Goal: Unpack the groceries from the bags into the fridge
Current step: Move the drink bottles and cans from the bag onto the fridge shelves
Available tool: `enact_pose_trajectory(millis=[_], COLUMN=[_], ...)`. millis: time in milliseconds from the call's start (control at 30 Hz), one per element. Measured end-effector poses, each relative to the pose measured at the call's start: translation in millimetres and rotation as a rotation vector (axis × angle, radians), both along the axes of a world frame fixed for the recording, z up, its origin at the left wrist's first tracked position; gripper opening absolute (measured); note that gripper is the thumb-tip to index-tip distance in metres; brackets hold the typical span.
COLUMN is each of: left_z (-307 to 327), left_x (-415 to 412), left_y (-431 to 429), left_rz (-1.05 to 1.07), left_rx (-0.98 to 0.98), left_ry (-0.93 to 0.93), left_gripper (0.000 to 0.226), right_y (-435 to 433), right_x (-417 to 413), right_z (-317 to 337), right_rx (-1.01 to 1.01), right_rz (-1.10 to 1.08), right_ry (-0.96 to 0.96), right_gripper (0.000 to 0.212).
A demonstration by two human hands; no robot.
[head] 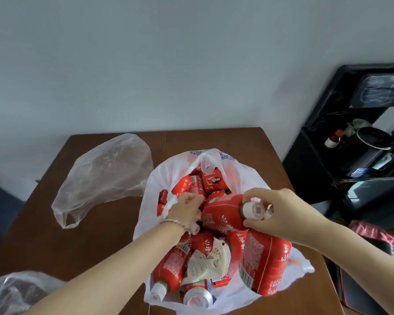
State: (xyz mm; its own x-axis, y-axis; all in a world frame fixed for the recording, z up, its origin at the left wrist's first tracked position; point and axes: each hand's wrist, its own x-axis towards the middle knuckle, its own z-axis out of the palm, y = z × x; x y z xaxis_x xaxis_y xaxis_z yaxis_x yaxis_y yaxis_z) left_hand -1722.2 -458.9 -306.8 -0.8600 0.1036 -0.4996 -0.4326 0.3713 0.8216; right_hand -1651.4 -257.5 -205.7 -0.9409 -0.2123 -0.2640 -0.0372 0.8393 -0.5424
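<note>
forearms (114, 269) over white bag (243, 178), right hand (282, 214) grips red bottle (221, 214) by cap (254, 210), left hand (187, 208) curled, grip unclear

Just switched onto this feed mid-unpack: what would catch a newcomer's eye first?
The white plastic bag in the middle of the brown wooden table stands out, crammed with red-labelled drink bottles. Over it, the right-hand grip pinches the white cap of one red bottle, while the left-hand grip is dug in among the others, its hold hidden. A crumpled clear plastic bag lies on the table's left.
</note>
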Motion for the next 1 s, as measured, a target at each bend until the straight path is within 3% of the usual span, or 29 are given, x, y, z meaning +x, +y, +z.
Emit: enact_pose_trajectory(millis=[133,267,400,500,567,667,800,900,1000], left_z=[-4.3,-22.6,-28.8,-24.4,-12.0,-1.4,-16.5,-16.2,-19.2], left_x=[-20.3,-30.0,-37.4,-47.8,-52.6,-47.7,-30.1,-20.2,-16.3], left_y=[51.4,91.5,102.5,101.6,98.4,90.0,73.4,61.9,51.0], left_rz=[-0.187,-0.407,-0.24,-0.272,-0.362,-0.425,-0.19,-0.079,0.117], left_rx=[-0.384,-0.762,-0.746,-0.787,-0.806,-0.751,-0.481,-0.26,0.059], left_ry=[0.119,0.0,-0.064,-0.112,-0.164,-0.333,-0.577,-0.61,-0.568], left_gripper=[0.049,0.078,0.076,0.083,0.076,0.073,0.091,0.055,0.075], right_y=[25.0,45.9,58.1,60.2,59.4,55.4,47.7,45.6,43.5], right_x=[5.3,3.8,2.6,-2.4,-6.9,-11.1,-11.2,-7.2,-0.9], right_z=[-6.1,-27.3,-42.0,-44.0,-46.3,-48.2,-49.9,-51.0,-51.3], right_rx=[0.113,0.19,0.149,0.108,0.095,0.079,0.076,0.083,0.092], right_rz=[-0.092,-0.113,-0.125,-0.114,-0.098,-0.083,-0.081,-0.096,-0.123], right_ry=[0.104,0.076,0.042,0.059,0.069,0.085,0.107,0.093,0.078], right_gripper=[0.032,0.031,0.035,0.037,0.037,0.037,0.034,0.032,0.03])
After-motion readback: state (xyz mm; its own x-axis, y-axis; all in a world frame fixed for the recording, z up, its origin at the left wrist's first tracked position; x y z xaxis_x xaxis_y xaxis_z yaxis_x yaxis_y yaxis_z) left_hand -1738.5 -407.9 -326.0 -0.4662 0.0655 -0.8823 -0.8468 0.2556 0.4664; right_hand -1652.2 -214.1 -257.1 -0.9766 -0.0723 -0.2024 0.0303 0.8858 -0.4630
